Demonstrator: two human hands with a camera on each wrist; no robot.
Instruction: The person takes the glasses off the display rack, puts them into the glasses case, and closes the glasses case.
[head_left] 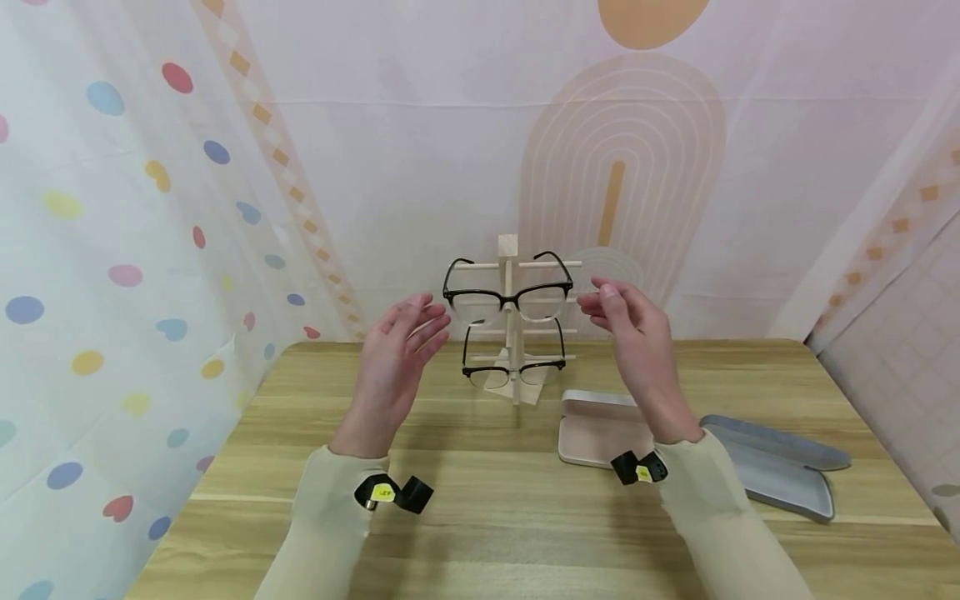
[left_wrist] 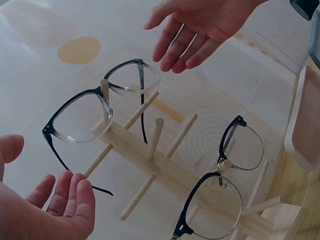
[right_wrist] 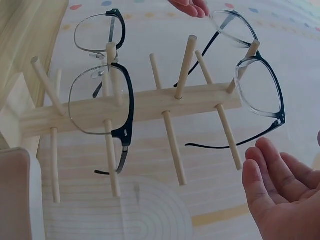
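A wooden eyeglass stand (head_left: 508, 245) with several pegs stands near the back of the table. Black-and-clear glasses (head_left: 509, 297) rest on its upper pegs, and black half-rim glasses (head_left: 514, 372) sit lower down. My left hand (head_left: 401, 358) is just left of the upper glasses, its fingers loosely bent and apart from the frame. On the other side, my right hand (head_left: 637, 342) is held near the right temple, also apart from it. Neither hand holds anything; the right wrist view shows a gap between the right fingertips (right_wrist: 265, 150) and the temple arm.
An open glasses case with pink lining (head_left: 596, 439) lies right of the stand, partly behind my right forearm. Farther right is an open grey-blue case (head_left: 780, 479). A patterned curtain (head_left: 390, 167) hangs behind the wooden table (head_left: 480, 517).
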